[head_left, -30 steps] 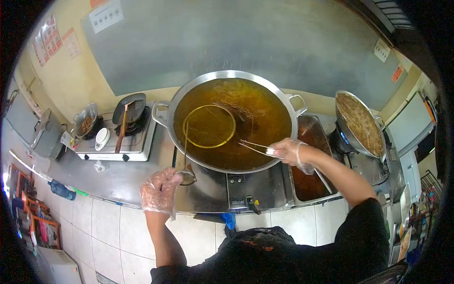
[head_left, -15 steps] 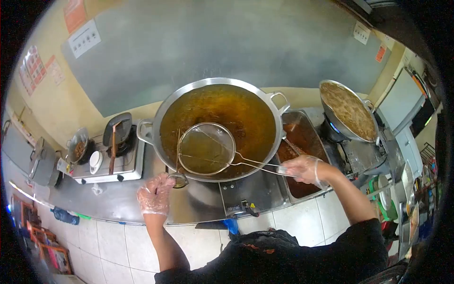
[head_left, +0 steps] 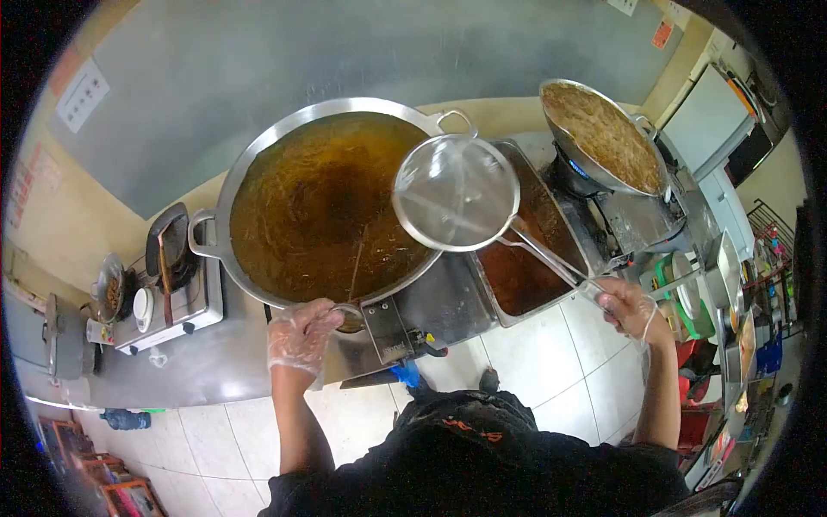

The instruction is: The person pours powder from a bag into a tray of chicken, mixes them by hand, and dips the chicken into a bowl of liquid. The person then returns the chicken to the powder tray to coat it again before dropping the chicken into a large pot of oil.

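Note:
A wide metal wok (head_left: 226, 185) holds brown-gold oil in front of me. My right hand (head_left: 629, 306), in a clear plastic glove, is closed round the long wire handle of a mesh strainer (head_left: 457, 194). The strainer's basket is raised over the wok's right rim and part of the rectangular tray (head_left: 579, 258) of red-brown liquid. Beside the wok's near rim, my gloved left hand (head_left: 301, 334) grips a small round metal-rimmed thing (head_left: 351, 319) with a thin stem reaching over the oil. It resembles a dial thermometer; its face is unreadable.
To the right, a second wok (head_left: 603, 138) of foamy brown liquid sits on a burner with a blue-lit display. At left, a white stove (head_left: 185, 319) carries a dark pan with a wooden utensil. A lidded pot (head_left: 67, 340) stands farther left.
My right hand has lifted the strainer and drawn it right, off the middle of the wok. The left hand stays by the near rim with the stemmed thing. My view has shifted.

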The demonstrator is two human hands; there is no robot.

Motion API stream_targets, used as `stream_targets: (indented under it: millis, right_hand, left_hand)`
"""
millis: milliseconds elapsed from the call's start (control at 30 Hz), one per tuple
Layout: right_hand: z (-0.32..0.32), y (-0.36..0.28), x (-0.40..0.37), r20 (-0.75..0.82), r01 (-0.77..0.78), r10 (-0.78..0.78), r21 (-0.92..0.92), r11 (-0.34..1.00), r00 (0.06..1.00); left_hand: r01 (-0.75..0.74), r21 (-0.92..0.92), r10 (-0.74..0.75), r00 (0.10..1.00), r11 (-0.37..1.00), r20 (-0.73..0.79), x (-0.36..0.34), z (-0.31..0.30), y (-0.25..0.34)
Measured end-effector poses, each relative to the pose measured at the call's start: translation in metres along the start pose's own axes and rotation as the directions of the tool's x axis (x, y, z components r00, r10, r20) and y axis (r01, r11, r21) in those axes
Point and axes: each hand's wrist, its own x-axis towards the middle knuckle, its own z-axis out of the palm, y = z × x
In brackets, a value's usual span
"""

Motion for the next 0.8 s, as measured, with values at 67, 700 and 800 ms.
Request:
stream_targets:
  millis: [67, 700, 800]
  right_hand:
    - [-0.01, 0.031, -0.008, -0.093, -0.038, 0.038, 0.011, 0.999, 0.995]
    - [0.057, 0.228, 0.082, -0.212, 0.559, -0.64, -0.338, 0.757, 0.739]
    - [0.067, 0.349, 0.029, -0.06, 0.619, -0.621, -0.041, 0.784, 0.782]
  left_hand:
    - [-0.013, 0.072, 0.011, 0.999, 0.997, 0.031, 0.004, 0.016, -0.003]
    - [0.036, 0.583, 0.138, 0.958, 0.812, -0.252, -0.01, 0.114, 0.09]
    - [-0.204, 0.341, 0.25, 0.963, 0.918, -0.096, -0.044, 0.198, 0.113]
